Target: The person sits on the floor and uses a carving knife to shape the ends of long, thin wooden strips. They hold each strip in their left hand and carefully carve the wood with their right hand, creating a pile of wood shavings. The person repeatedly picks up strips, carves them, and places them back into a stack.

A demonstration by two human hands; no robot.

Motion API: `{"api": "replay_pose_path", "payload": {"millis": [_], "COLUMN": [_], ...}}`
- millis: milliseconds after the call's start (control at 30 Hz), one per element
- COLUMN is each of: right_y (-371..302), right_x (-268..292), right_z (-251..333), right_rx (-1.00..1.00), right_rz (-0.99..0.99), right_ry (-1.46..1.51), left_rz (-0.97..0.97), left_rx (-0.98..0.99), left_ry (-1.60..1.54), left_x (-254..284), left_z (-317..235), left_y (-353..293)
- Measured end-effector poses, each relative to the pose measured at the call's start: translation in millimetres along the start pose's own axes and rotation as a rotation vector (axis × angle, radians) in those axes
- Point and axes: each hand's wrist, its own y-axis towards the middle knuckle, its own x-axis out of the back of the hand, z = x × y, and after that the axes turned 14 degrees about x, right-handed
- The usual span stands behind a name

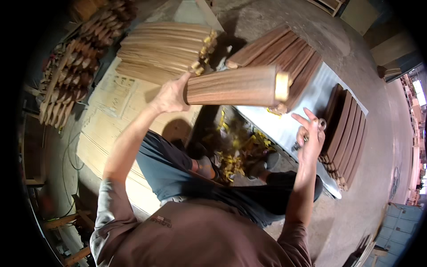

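Note:
My left hand (173,94) grips one end of a broad brown wooden piece (231,86) with lengthwise grain. Its other end, blurred, has yellow tape or wrapping (282,86) on it and points right, over the stacks. To the right, my right hand (310,139) is closed around a small metal tool (322,124) with a round end; its kind I cannot make out. One or two of that hand's fingers stretch toward the wooden piece, apart from it. Beyond the held piece lies a fan of similar brown wooden pieces (275,51).
Light brown slats with yellow ends (162,49) lie stacked on a pale board (102,133) at the left. Dark curved wooden pieces (344,138) stand on a silvery sheet (262,122) at the right. Yellow scraps (231,164) litter the floor between my feet. Shaped wooden parts (71,80) pile up far left.

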Motion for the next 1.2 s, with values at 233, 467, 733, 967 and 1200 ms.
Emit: {"api": "replay_pose_path", "payload": {"millis": [233, 467, 733, 967, 1200], "right_y": [-24, -53, -67, -86, -104], "right_x": [-52, -116, -137, -142, -122], "right_z": [-48, -90, -99, -75, -68], "right_rx": [-0.190, -0.380, 0.043, 0.452, 0.341], "right_rz": [0.335, 0.248, 0.365, 0.605, 0.729], "right_ry": [-0.258, -0.010, -0.348, -0.336, -0.169], "left_rz": [0.102, 0.050, -0.422, 0.248, 0.217], "left_rx": [-0.006, 0.008, 0.049, 0.686, 0.386], "left_ry": [0.332, 0.261, 0.189, -2.252, -2.752], "left_x": [-35, -62, -64, -117, -146], "left_z": [71, 150, 136, 13, 4], "left_y": [2, -13, -50, -151, -133]}}
